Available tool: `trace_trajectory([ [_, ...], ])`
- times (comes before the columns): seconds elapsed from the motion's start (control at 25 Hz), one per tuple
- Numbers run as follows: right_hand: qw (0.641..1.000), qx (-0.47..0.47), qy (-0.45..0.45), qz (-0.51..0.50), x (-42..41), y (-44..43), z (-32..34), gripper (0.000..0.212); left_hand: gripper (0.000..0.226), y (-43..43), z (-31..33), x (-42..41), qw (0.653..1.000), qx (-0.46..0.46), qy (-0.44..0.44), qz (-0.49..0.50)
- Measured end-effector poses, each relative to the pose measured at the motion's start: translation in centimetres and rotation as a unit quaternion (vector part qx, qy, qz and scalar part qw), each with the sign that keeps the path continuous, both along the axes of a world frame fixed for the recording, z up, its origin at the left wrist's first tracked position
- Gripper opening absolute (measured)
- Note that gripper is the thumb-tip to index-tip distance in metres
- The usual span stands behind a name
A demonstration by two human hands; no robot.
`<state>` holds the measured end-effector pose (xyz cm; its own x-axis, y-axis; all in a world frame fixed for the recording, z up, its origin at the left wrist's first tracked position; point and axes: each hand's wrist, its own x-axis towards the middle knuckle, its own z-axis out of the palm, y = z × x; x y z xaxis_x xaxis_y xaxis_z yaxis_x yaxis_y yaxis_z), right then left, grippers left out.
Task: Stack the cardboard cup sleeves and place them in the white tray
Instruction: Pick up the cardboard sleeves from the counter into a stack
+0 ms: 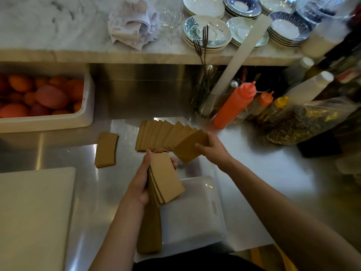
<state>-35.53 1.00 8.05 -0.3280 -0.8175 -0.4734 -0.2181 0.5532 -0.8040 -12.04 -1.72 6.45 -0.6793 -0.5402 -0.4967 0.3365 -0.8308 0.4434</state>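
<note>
My left hand [139, 184] grips a small stack of flat brown cup sleeves [166, 178] above the white tray [201, 212]. A darker stack of sleeves [149, 231] lies in the tray's left side. My right hand [213, 148] pinches the rightmost sleeve [190, 146] of a fanned row of sleeves [156, 134] spread on the steel counter. Another short pile of sleeves [106, 149] lies apart to the left.
A white cutting board [33, 216] lies at the near left. A white tub of oranges [39, 96] sits at the far left. Squeeze bottles [234, 106], a utensil holder [211, 102] and a plastic bag [304, 122] crowd the right. Stacked saucers [207, 32] sit on the marble shelf.
</note>
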Motion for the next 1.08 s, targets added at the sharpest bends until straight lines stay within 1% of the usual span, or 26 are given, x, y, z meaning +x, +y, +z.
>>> trace_trajectory([
  [0.2, 0.999, -0.024, 0.013, 0.04, 0.1, 2.2, 7.0, 0.022, 0.093, 0.6, 0.5, 0.7, 0.999, -0.004, -0.044, -0.025],
  [0.24, 0.998, -0.029, 0.019, 0.049, 0.5, 2.8, 8.2, 0.021, 0.094, 0.7, 0.7, 0.9, 0.998, -0.009, -0.051, -0.032],
  [0.28, 0.997, -0.033, 0.022, 0.06, 0.9, 3.2, 9.4, 0.021, 0.087, 0.8, 0.8, 1.0, 0.998, -0.017, -0.057, -0.038],
  [0.36, 0.995, -0.043, 0.018, 0.09, 1.8, 4.3, 11.5, 0.024, 0.064, 0.9, 1.4, 1.3, 0.995, -0.04, -0.072, -0.051],
  [0.4, 0.992, -0.044, 0.011, 0.115, 2.3, 4.6, 12.4, 0.025, 0.058, 0.9, 1.7, 1.3, 0.994, -0.048, -0.079, -0.054],
  [0.44, 0.988, -0.041, 0.007, 0.147, 2.9, 5.0, 13.2, 0.027, 0.06, 1.0, 2.0, 1.3, 0.994, -0.054, -0.075, -0.056],
  [0.48, 0.983, -0.036, 0.01, 0.179, 3.5, 5.2, 13.9, 0.03, 0.068, 1.1, 2.3, 1.2, 0.994, -0.058, -0.064, -0.062],
  [0.56, 0.971, -0.035, 0.051, 0.232, 4.8, 5.5, 14.5, 0.035, 0.081, 1.5, 3.3, 0.9, 0.993, -0.059, -0.038, -0.097],
  [0.64, 0.959, -0.05, 0.093, 0.261, 6.0, 5.7, 14.6, 0.04, 0.088, 1.9, 3.9, 0.7, 0.989, -0.065, -0.034, -0.126],
  [0.72, 0.955, -0.072, 0.117, 0.264, 7.0, 5.9, 14.4, 0.041, 0.083, 2.2, 4.1, 0.8, 0.986, -0.077, -0.05, -0.14],
  [0.84, 0.941, -0.099, 0.19, 0.262, 8.2, 6.1, 13.7, 0.043, 0.063, 2.6, 4.2, 1.1, 0.985, -0.075, -0.066, -0.138],
  [0.88, 0.937, -0.101, 0.21, 0.26, 8.4, 6.1, 13.5, 0.044, 0.061, 2.6, 4.2, 1.2, 0.986, -0.074, -0.07, -0.133],
  [0.92, 0.934, -0.103, 0.224, 0.257, 8.6, 6.2, 13.4, 0.047, 0.063, 2.6, 4.2, 1.2, 0.986, -0.075, -0.07, -0.129],
  [1.08, 0.924, -0.115, 0.251, 0.263, 8.5, 6.4, 12.5, 0.051, 0.083, 3.0, 4.6, 0.9, 0.988, -0.079, -0.047, -0.123],
])
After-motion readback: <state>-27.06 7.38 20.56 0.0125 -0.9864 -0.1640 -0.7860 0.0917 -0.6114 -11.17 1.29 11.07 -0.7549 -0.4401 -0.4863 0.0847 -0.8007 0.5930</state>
